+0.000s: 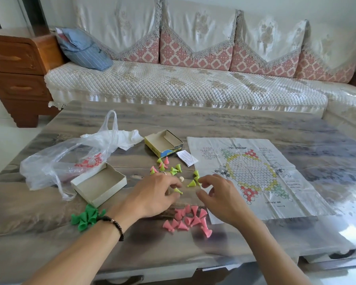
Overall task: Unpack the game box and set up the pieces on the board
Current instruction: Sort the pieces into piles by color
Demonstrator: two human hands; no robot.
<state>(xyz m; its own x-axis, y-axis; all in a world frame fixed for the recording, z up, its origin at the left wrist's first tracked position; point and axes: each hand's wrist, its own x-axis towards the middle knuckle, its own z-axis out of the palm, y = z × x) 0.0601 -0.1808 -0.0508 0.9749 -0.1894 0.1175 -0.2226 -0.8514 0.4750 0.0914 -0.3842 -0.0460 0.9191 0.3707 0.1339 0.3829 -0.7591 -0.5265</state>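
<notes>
Wide marbled tabletop (193, 120), and the paper game board (255, 177) lies flat at its right, with the opened yellow-and-blue box (163, 145) just left of it and the white tray (99, 184) nearer. Left hand (152, 194) hovers, fingers curled over a yellow-green piece (178, 190); right hand (218, 194), fingers loosely bent, holds nothing. Pink pieces (188, 220) heaped between the wrists, green pieces (87, 218) beside the left wrist.

Both forearms are bare, with no sleeves showing. The left hand (152, 194) has a dark beaded bracelet (115, 225) with one pale bead at its wrist; the right hand (220, 194) wears nothing.
</notes>
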